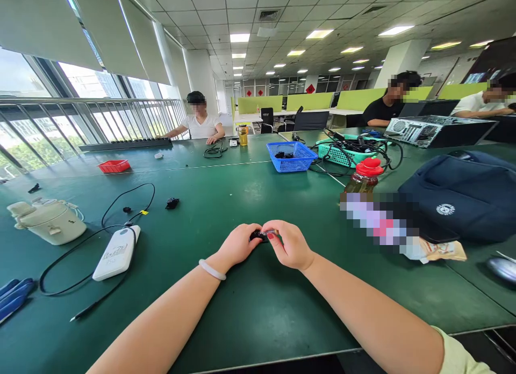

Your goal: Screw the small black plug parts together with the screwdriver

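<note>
Both my hands meet over the green table (242,304), a little in front of me. Between them sits a small black part (258,236). My left hand (237,244), with a pale bangle on its wrist, pinches its left side. My right hand (288,244) closes over its right end with the fingertips. Most of the part is hidden by my fingers. Another small black piece (172,203) lies on the table further away to the left.
A white power adapter (117,251) with a black cable lies at the left, beside a cream pot (48,219). A blue basket (292,156), a teal basket of cables (346,151), a red-capped bottle (363,180) and a dark bag (463,196) stand ahead and right. Other people sit at the far side.
</note>
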Motion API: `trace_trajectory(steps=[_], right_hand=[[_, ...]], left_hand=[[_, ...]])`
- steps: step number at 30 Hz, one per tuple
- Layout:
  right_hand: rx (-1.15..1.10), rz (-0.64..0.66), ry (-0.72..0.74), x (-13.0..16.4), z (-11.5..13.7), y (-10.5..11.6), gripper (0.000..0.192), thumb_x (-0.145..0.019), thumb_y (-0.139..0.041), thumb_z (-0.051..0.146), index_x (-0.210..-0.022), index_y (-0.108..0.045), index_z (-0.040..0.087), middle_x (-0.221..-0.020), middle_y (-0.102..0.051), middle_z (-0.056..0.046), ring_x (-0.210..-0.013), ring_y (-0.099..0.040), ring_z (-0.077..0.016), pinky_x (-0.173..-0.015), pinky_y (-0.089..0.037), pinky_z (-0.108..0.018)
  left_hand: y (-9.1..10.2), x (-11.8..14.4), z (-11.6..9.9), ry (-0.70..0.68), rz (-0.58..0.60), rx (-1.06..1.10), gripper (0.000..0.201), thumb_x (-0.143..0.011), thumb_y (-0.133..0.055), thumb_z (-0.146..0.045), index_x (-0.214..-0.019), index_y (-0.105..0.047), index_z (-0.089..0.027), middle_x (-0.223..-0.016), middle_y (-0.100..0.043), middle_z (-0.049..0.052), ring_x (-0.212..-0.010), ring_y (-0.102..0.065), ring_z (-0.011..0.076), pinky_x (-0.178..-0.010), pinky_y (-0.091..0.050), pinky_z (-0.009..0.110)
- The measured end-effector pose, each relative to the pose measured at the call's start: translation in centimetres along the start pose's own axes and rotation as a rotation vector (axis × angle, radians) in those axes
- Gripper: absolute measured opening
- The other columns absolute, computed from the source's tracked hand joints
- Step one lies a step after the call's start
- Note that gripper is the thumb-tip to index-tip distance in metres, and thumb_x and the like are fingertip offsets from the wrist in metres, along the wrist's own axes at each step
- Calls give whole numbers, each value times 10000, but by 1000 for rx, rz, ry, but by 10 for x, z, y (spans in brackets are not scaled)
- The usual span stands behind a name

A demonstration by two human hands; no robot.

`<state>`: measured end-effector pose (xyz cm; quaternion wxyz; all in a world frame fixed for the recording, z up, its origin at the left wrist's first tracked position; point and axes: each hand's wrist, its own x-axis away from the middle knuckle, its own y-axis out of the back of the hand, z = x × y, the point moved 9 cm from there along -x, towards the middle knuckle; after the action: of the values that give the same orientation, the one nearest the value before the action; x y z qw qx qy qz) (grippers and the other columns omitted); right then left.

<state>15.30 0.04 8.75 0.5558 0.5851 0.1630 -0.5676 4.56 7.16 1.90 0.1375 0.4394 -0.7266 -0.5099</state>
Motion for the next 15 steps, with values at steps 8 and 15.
trace_trajectory(steps=[8,15], right_hand=[[-18,70,90,-3,11,-9,152,-907,-451,175,-1037,-502,236,-784,-645,-19,-629,-599,-155,-611,-528,-293],[-13,-4,39,0,4,-9,208,-914,-471,195,-1117,-482,238,-845,-664,-28,-682,-635,-162,-658,-548,-300]], left_hand=[[8,1,-7,-43,-89,54,191,-842,-599,-138,-1018,-646,-196,-1097,-695,65,-1059,-612,236,-955,-462,367],[7,-4,-7,-7,-84,119,136,-846,-590,-159,-956,-659,-200,-967,-711,44,-900,-647,206,-837,-496,327]])
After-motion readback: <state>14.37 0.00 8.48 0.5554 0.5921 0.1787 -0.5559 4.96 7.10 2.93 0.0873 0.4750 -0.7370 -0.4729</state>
